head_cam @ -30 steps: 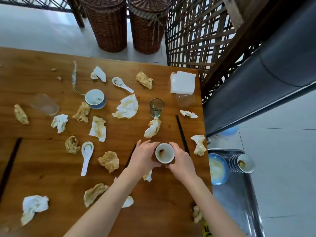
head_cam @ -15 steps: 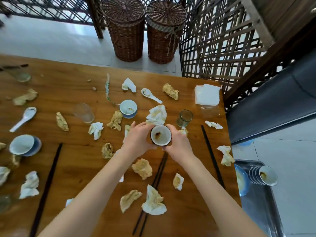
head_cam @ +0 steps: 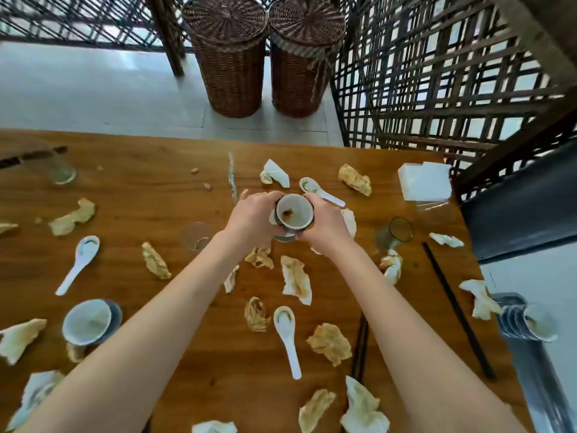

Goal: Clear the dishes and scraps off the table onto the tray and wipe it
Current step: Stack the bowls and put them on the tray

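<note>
We judge small bowl [head_cam: 294, 215] ceramic — light, rigid, breakable, maybe greasy; left hand [head_cam: 254, 215], right hand [head_cam: 324, 222] both curled round its sides — we keep grip there.

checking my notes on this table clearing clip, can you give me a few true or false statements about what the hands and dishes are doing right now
1. Both hands, left hand and right hand, hold one small white bowl with a brown stain inside. True.
2. The brown wooden table is already wiped clean. False: crumpled stained napkins and white ceramic spoons lie scattered on it.
3. A stack of small white bowls lies on its side on the metal tray at the right. True.
4. The two brown wicker baskets stand on the table. False: they stand on the floor beyond it.
</note>
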The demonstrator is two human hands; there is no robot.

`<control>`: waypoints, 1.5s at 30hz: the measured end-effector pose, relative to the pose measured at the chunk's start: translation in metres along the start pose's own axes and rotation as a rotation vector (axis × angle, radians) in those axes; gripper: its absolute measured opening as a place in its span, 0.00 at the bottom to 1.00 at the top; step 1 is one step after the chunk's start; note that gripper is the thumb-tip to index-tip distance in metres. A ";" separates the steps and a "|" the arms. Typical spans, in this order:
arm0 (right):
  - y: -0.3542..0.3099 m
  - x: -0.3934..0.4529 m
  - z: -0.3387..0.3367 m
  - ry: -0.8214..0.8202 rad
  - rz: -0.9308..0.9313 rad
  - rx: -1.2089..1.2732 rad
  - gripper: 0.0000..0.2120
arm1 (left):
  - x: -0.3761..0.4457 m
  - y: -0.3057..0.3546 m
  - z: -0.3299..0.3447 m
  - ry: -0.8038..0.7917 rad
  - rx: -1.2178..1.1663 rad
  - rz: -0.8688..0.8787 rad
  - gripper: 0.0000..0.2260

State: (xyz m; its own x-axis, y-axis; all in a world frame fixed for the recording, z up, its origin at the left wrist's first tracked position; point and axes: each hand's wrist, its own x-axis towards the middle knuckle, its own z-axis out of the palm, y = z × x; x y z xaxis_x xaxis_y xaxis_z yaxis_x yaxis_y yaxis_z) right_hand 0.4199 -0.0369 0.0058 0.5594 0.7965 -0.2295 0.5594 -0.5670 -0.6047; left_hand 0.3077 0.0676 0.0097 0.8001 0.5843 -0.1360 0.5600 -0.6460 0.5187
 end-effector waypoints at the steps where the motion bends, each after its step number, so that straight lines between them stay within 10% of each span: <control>1: 0.000 0.003 0.003 -0.008 0.005 -0.006 0.30 | 0.002 -0.003 0.001 -0.014 0.000 -0.011 0.31; 9: 0.000 0.008 0.015 -0.025 0.023 -0.001 0.31 | 0.005 -0.016 0.009 -0.045 -0.045 -0.065 0.31; 20: 0.018 0.007 0.040 0.004 0.159 0.220 0.56 | -0.013 -0.023 0.012 -0.035 -0.163 -0.197 0.39; 32: 0.023 0.012 0.076 0.215 0.100 0.366 0.33 | -0.031 -0.030 0.028 0.033 -0.240 -0.273 0.33; 45: 0.012 -0.043 0.048 0.203 0.016 0.370 0.30 | -0.098 -0.016 -0.007 0.161 -0.263 -0.281 0.31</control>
State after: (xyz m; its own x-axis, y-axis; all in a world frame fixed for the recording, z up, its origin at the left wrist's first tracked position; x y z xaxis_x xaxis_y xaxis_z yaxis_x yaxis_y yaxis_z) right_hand 0.3737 -0.0677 -0.0280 0.6956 0.7101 -0.1086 0.3130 -0.4356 -0.8439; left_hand 0.2186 0.0240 0.0203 0.5686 0.8026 -0.1802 0.6609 -0.3154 0.6810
